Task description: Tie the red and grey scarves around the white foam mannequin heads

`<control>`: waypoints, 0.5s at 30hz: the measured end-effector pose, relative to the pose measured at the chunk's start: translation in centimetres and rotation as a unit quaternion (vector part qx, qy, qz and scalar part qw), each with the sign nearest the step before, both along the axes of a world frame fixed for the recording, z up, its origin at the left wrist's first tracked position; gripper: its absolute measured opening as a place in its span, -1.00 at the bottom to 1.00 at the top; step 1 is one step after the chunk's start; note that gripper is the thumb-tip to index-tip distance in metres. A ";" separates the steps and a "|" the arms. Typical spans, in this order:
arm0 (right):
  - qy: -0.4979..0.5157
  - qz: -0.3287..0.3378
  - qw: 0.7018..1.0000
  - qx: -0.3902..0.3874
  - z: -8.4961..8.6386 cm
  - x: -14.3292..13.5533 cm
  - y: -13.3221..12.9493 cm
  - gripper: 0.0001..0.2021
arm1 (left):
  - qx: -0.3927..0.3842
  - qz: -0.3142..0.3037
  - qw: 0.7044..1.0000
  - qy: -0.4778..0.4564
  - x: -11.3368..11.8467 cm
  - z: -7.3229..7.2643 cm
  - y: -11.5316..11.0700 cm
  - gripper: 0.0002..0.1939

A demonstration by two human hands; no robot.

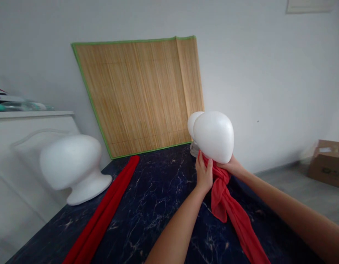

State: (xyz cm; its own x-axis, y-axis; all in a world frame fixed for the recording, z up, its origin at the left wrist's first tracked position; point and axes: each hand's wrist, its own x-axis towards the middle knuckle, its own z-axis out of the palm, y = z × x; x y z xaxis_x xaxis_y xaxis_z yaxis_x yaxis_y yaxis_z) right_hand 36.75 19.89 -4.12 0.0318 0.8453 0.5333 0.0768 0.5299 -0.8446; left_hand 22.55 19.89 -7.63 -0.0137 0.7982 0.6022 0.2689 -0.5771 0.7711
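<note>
A white mannequin head (214, 136) stands at the right of the dark marbled table. Around its neck is a light red scarf (223, 198), knotted at the front, with its long end trailing toward me. My left hand (204, 174) grips the scarf at the left of the neck, thumb up under the head. On the other side, my right hand (232, 168) is closed at the scarf under the head, its fingers partly hidden. A second red scarf (114, 198) lies folded in a long strip on the table.
Another white mannequin head (73, 165) is on the table's left. A further white head (193, 124) is partly hidden behind the one I hold. A bamboo mat (142, 95) leans on the wall. White cabinet (26, 154) at left; cardboard box (326, 168) on the floor at right.
</note>
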 end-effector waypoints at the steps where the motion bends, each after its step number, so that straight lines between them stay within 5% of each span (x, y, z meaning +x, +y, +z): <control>1: -0.004 0.007 1.000 -0.016 -0.2 0.4 -0.1 -0.15 | 0.000 -0.001 1.000 0.006 -0.1 -0.3 0.0 -0.34; 4: -0.025 -0.006 0.996 -0.087 -0.6 2.1 -1.1 -0.13 | 0.002 -0.011 1.000 0.010 -0.2 -0.6 -0.2 -0.37; 9: -0.079 -0.188 0.968 -0.147 -1.8 3.8 -6.1 -0.33 | -0.023 -0.008 1.000 0.001 -0.5 -0.3 -0.8 -0.40; 12: -0.245 -0.136 0.950 -0.135 -2.5 2.1 -10.0 -0.50 | -0.039 -0.012 0.999 0.022 -0.6 -0.2 -0.9 -0.42; 15: -0.436 -0.039 0.894 -0.098 -2.1 -0.6 -13.1 -0.56 | -0.058 -0.006 0.997 0.043 -0.7 -0.1 -0.7 -0.45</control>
State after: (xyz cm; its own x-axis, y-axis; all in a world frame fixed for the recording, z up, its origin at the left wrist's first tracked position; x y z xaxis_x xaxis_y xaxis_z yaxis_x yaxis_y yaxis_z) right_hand 36.10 6.77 -6.20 -0.2606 0.9385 0.2264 0.7818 0.3428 -0.5208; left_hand 21.84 19.18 -7.70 0.0438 0.8625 0.5042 0.3305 -0.4888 0.8074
